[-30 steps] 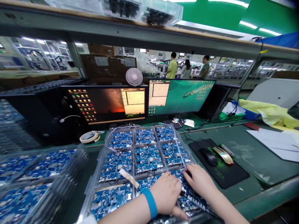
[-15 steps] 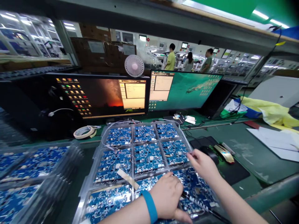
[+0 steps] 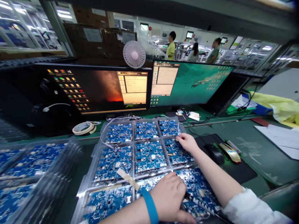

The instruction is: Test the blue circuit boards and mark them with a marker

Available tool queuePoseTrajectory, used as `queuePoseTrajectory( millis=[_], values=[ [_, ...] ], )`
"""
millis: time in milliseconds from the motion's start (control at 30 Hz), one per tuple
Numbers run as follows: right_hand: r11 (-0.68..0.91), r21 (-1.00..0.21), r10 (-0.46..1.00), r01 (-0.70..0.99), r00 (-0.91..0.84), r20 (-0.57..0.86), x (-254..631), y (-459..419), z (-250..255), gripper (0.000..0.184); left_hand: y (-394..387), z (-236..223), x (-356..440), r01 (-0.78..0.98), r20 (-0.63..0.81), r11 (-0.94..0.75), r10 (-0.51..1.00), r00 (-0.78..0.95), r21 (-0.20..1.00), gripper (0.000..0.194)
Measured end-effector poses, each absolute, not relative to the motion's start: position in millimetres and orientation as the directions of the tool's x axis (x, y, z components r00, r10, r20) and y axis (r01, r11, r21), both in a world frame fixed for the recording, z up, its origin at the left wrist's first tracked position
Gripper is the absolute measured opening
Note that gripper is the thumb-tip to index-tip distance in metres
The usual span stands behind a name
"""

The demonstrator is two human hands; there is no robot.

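Note:
A clear plastic tray (image 3: 87,179) of blue circuit boards (image 3: 150,155) lies before me, one board in each compartment. My left hand (image 3: 169,196), with a blue band at the wrist, is closed over a board in the near row. Under its fingers is a dark object, mostly hidden, with a black cable (image 3: 202,203) wrapped in pale spiral running off to the right. My right hand (image 3: 188,143) pinches at the upper edge of the right-hand middle-row board. A thin white cable (image 3: 179,127) runs down to its fingertips. A strip of masking tape (image 3: 128,179) sticks across the tray divider.
Stacked trays of boards (image 3: 39,165) stand at left. Behind are two monitors (image 3: 191,85), a small fan (image 3: 134,54) and a tape roll (image 3: 84,127). Two mice (image 3: 230,152) rest on a black pad at right, near white papers (image 3: 277,141). Several people stand in the background.
My right hand has moved up and slightly left, from the middle-row board's right side to its top edge. The left hand stays over the near board. The view has tilted down slightly.

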State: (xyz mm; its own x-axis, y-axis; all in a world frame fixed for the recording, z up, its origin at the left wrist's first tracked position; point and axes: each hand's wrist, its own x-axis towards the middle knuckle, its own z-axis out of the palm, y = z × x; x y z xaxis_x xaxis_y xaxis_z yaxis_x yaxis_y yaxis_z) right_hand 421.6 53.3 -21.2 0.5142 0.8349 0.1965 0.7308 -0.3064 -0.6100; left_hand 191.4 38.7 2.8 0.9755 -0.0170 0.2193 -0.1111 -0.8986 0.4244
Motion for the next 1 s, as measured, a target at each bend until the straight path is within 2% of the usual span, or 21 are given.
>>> queuePoseTrajectory(
  millis=[367,733,900,1000],
  values=[
    [-0.293,-0.581,0.847,0.759,0.488,0.21,422,51,-24,0.032,40,5,193,-0.097,0.2,-0.888,-0.006,0.98,0.449,0.067],
    [-0.233,-0.417,0.891,0.878,0.365,0.27,410,51,-19,0.029,39,4,192,-0.105,0.218,-0.897,-0.01,0.976,0.43,0.068],
    [-0.207,-0.357,0.906,0.911,0.316,0.282,412,41,2,0.029,38,3,191,-0.099,0.217,-0.899,-0.005,0.976,0.427,0.067],
    [-0.289,-0.342,0.875,0.894,0.392,0.284,435,18,18,0.032,39,4,190,-0.098,0.212,-0.898,-0.006,0.977,0.428,0.065]
  ],
)
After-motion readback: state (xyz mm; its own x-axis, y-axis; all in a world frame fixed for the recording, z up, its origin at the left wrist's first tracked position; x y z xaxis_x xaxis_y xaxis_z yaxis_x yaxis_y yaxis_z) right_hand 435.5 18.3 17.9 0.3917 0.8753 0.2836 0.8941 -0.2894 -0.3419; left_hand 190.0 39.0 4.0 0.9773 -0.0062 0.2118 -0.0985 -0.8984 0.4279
